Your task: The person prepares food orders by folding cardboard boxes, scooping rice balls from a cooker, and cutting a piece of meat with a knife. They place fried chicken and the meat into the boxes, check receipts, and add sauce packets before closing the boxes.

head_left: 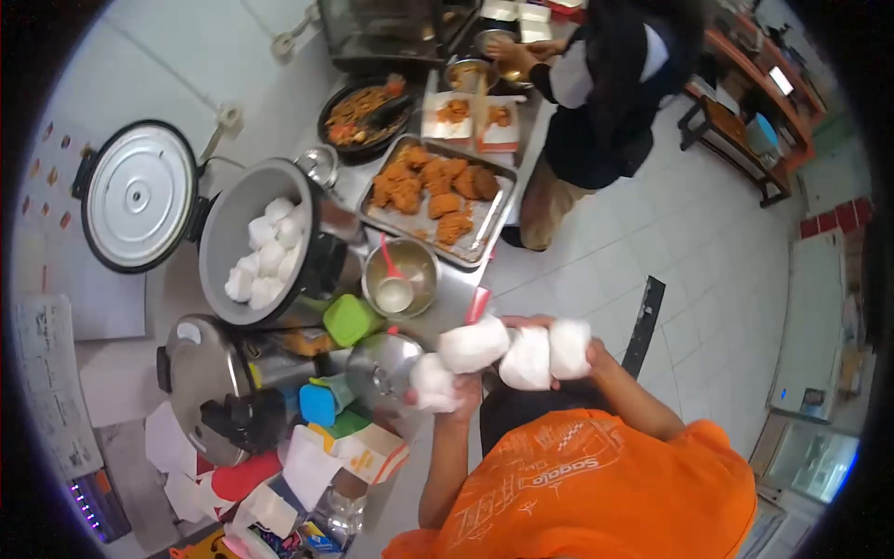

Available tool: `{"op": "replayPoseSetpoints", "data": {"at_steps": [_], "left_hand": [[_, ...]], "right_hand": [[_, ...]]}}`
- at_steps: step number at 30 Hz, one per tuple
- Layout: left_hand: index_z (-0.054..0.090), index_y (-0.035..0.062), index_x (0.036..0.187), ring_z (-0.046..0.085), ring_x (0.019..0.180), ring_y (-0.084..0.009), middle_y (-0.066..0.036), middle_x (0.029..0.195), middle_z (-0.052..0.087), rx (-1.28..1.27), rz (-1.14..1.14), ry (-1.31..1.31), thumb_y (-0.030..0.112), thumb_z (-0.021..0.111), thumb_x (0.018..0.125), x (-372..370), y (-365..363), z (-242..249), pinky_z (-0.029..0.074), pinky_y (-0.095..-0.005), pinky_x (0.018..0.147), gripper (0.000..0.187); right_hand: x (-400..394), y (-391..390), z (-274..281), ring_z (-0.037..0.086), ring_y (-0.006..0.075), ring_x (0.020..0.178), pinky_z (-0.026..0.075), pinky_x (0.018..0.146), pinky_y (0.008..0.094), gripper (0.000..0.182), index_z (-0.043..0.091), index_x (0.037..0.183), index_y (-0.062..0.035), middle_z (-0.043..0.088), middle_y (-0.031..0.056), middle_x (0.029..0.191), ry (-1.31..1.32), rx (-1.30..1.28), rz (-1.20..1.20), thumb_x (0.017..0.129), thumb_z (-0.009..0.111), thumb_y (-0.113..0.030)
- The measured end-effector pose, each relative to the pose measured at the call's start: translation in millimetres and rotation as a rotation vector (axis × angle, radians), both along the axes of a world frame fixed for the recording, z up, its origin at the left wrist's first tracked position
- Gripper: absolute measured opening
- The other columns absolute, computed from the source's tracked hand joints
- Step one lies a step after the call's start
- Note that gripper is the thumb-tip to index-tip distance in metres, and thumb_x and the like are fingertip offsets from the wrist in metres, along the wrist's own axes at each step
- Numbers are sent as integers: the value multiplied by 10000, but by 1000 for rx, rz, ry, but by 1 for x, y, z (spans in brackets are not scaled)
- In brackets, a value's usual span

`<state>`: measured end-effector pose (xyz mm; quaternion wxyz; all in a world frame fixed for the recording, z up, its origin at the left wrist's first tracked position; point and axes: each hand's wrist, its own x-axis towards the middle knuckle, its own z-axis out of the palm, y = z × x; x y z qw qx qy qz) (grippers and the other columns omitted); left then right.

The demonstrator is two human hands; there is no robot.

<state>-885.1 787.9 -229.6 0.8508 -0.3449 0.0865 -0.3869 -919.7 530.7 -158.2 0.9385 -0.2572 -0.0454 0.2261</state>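
In the head view, the person in the orange shirt (596,475) holds four white wrapped bundles (473,346) in front of the chest, two to each hand. The left hand (468,395) is closed around one bundle at its outer side and one beside it, while the right hand (598,356) cups two that lie side by side; its fingers are partly hidden behind them, so how firmly they press cannot be told. The bundles sit just beside the steel lid (377,366) and near the steel bowl (426,265) with its red-handled ladle (391,261). More of the same kind lie heaped in the large open cooker (220,238), and a tray of fried pieces (480,220) stands farther along the counter. A co-worker (582,140) is busy beyond it, well apart from these hands. The wrapping looks like thin paper with plump, rounded contents that cannot be seen. Each bundle is probably light and fairly soft, likely to dent or lose its shape if squeezed hard, and its folds could loosen or tear if pinched at a corner. The paper should give fair grip, though pairs may slide against each other; the safest hold is a broad, gentle one, palm underneath and fingers around the fullest part.
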Motion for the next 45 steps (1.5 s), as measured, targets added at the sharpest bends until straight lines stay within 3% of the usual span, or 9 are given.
{"op": "replayPoseSetpoints", "data": {"at_steps": [3, 8, 16, 22, 27, 30, 33, 35, 45], "left_hand": [[558, 57, 1144, 524, 836, -197, -114, 1128, 547, 505, -21, -166, 427, 830, 557, -29, -80, 42, 493, -287, 657, 745], [479, 58, 1288, 574, 971, -229, -137, 1220, 540, 624, -269, -361, 437, 784, 618, -54, -193, 38, 531, -327, 752, 828], [247, 82, 1479, 578, 1133, -273, -170, 1347, 467, 737, -673, -978, 351, 772, 653, -67, -484, 42, 622, -305, 662, 1016], [166, 115, 1520, 518, 1209, -260, -141, 1417, 401, 637, -739, -1042, 251, 811, 677, -82, -690, 46, 585, -370, 805, 1069], [121, 142, 1532, 400, 1320, -279, -126, 1447, 367, 681, -762, -1084, 389, 800, 649, -48, -804, 13, 486, -423, 942, 1141], [130, 153, 1534, 411, 1304, -276, -112, 1463, 350, 595, -739, -891, 443, 764, 681, -14, -874, -28, 505, -419, 899, 1102], [292, 193, 1485, 579, 1030, -298, -156, 1324, 493, 597, -636, -675, 477, 728, 737, 31, -954, -60, 508, -393, 685, 912], [364, 142, 1442, 570, 1075, -300, -152, 1315, 518, 392, -576, -573, 491, 703, 739, 69, -1010, -83, 523, -416, 747, 855], [418, 47, 1375, 572, 971, -351, -193, 1250, 533, 485, -32, -338, 547, 641, 788, 277, -1150, -27, 511, -353, 645, 803]], "right_hand": [[-63, -51, 8, 543, 304, 1167, 618, 673, 347, 1072, 436, 1354, 16, 348, 192, 1448, -9, -185, -115, 533, 861, -525], [-112, -150, -3, 465, 299, 1273, 504, 923, 373, 1028, 437, 1378, 13, 392, 165, 1425, -214, -286, -200, 591, 835, -516], [-220, -397, -26, 662, 286, 934, 623, 544, 332, 951, 421, 1354, 27, 547, 212, 1194, 105, -15, -628, 600, 820, -394], [-250, -570, 3, 664, 286, 901, 612, 556, 342, 938, 405, 1360, 32, 564, 202, 1163, 210, -76, -768, 625, 812, -382], [-208, -683, -3, 644, 288, 954, 602, 551, 351, 989, 384, 1375, 29, 528, 180, 1224, 231, -155, -835, 618, 833, -424], [-160, -756, -11, 614, 281, 1024, 603, 561, 351, 1035, 360, 1396, 24, 447, 162, 1325, 212, -276, -823, 614, 836, -459], [-94, -837, -16, 604, 274, 1038, 601, 562, 345, 1058, 344, 1405, 20, 397, 148, 1374, 132, -353, -838, 614, 831, -486], [-51, -893, -7, 590, 280, 1058, 602, 570, 335, 1045, 338, 1415, -13, 399, 147, 1375, 102, -335, -808, 625, 816, -503], [195, -1142, 0, 507, 290, 1185, 563, 696, 357, 1028, 303, 1456, -111, 437, 90, 1371, 71, -336, -705, 651, 773, -544]]}}
